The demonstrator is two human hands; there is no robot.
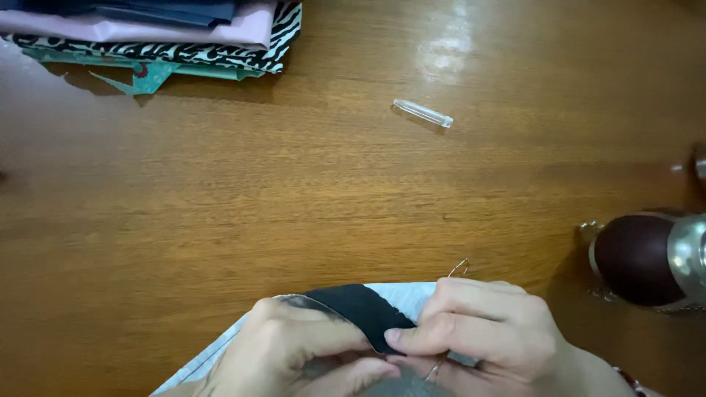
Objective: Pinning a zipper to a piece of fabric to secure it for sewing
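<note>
At the table's point(220, 220) near edge, the left hand point(287, 349) and right hand point(478, 331) pinch a black fabric strip point(364, 309) over grey cloth point(401, 294), fingers curled shut; a thin wire point(459, 267), perhaps a needle, rises from the right hand. At the right edge sits a dark rounded object point(636, 257); farther off lies a clear plastic cap point(423, 112); folded fabrics point(169, 33) fill the far left corner.

fabric stack point(154, 33) cut by top edge; dark rounded object point(647, 259) cropped at right; both wrists below frame

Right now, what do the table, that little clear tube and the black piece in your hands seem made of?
Table: varnished wood, grain and glare showing. Clear tube: see-through plastic, possibly glass. Black piece: matte cloth, probably, pinched by the left hand and right hand.
</note>
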